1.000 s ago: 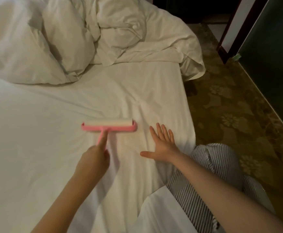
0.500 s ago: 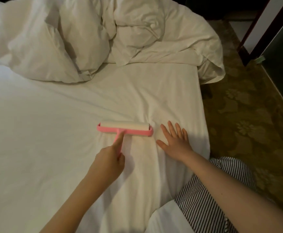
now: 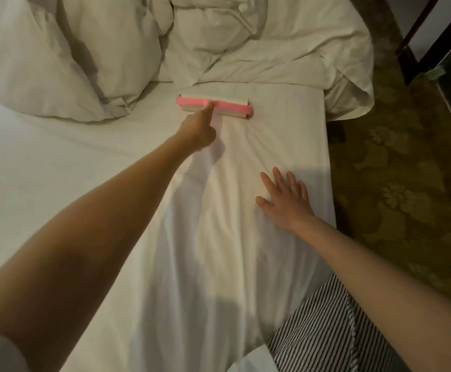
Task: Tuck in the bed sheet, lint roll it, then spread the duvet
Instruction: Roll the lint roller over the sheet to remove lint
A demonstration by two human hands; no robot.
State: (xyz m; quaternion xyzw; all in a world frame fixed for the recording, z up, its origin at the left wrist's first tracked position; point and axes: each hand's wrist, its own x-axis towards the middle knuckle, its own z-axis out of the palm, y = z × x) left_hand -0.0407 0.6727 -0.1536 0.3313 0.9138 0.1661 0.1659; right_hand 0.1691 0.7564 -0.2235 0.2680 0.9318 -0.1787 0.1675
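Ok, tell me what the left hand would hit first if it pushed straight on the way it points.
The left hand grips the lint roller, pointing up the bed sheet. Straight on, the roller would probably meet the bunched duvet first; only a narrow strip of sheet appears to separate them.

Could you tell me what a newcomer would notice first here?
The pink lint roller stands out on the white sheet, held far up the bed by the left hand, close to the crumpled duvet. The right hand lies flat on the sheet near the bed's right edge, beside patterned carpet.
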